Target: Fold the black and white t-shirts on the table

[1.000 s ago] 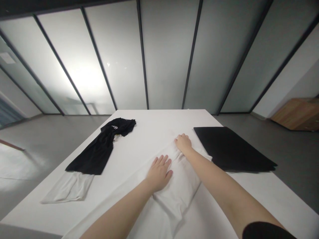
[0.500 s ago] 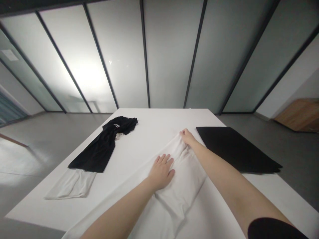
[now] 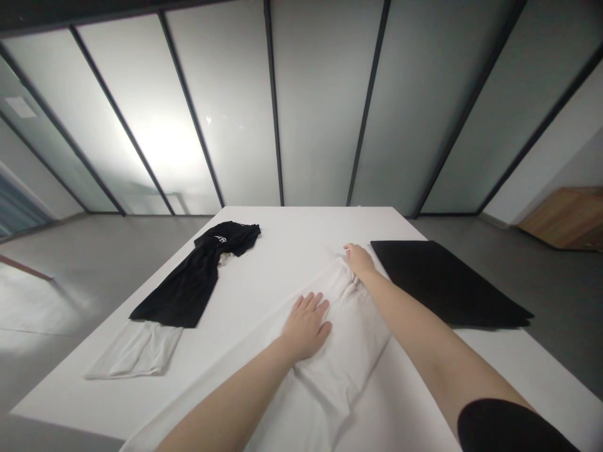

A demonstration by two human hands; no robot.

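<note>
A white cloth garment (image 3: 339, 358) lies folded lengthwise down the middle of the white table (image 3: 292, 232), running from near me towards the far end. My left hand (image 3: 306, 326) rests flat on it, fingers spread. My right hand (image 3: 358, 260) sits at the garment's far end, fingers curled onto its edge. Right of that hand lies a flat black folded piece (image 3: 447, 282), close but apart. A black garment with a white print (image 3: 188, 282) lies to the left, its white lower part (image 3: 134, 351) spread towards the near table edge.
The table ends in edges on the left and far sides, with grey floor (image 3: 94, 251) beyond. A frosted glass wall (image 3: 320, 107) with dark frames stands behind it. A wooden cabinet (image 3: 565, 216) stands at the right.
My right hand has moved farther away and slightly right along the white garment. My left hand has stayed nearly still. The view has shifted slightly.
</note>
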